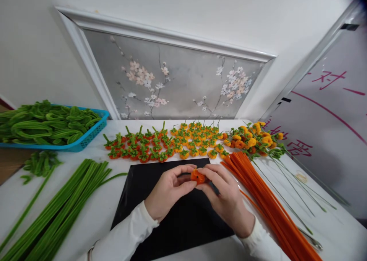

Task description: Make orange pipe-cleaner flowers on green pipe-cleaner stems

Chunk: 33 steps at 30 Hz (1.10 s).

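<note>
Both my hands meet over a black mat (172,222) at the table's middle. My left hand (168,190) and my right hand (226,196) pinch a small orange pipe-cleaner ball (197,176) between their fingertips. Behind the mat lie rows of finished little fruits with green tops: red-orange ones (137,146) on the left, yellow-orange ones (197,138) in the middle. A bundle of straight orange pipe cleaners (266,200) lies just right of my right hand.
Long green pipe cleaners (60,207) lie at the left. A blue basket (94,133) of green leaf shapes stands at the back left. Stemmed yellow-orange fruits (258,138) and thin green wires (289,192) lie at the right. Metal pliers (311,240) sit near the right edge.
</note>
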Tool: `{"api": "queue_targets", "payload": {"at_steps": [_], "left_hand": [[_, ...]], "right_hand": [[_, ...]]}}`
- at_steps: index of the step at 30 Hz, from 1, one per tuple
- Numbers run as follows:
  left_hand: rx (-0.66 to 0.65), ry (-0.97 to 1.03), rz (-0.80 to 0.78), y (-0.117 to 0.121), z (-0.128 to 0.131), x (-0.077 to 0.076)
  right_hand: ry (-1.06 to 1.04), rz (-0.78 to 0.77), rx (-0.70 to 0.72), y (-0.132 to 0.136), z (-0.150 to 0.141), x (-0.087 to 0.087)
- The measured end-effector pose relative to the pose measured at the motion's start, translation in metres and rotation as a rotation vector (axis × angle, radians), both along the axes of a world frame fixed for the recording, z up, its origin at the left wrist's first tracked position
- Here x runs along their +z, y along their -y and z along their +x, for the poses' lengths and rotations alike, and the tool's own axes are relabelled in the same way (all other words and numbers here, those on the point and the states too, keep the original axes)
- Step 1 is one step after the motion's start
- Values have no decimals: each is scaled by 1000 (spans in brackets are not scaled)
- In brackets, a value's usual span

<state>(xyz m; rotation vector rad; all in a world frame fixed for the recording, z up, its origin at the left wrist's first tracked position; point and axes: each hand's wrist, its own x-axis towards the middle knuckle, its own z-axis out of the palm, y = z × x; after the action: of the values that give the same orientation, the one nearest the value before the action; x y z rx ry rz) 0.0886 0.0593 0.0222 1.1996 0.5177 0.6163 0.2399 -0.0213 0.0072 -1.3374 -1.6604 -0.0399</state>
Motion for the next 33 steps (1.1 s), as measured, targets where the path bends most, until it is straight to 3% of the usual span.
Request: {"api": "queue_targets", "payload": {"at_steps": [10,16,21,29,33], "left_hand": [[110,43,-77,3,1,-3],[60,62,-102,2,-1,1],[85,45,5,-3,-2,5],[102,-26,85,-4,-3,-2],[33,35,154,-5,-2,-2]], "right_hand": [[-117,47,-47,-1,-5,-4],[-254,3,7,-3,-5,-3],[-241,-2,43,-3,-5,-5],[-283,-34,43,-5,-6,-9],[-337,-57,62,-4,-4,-6]]}}
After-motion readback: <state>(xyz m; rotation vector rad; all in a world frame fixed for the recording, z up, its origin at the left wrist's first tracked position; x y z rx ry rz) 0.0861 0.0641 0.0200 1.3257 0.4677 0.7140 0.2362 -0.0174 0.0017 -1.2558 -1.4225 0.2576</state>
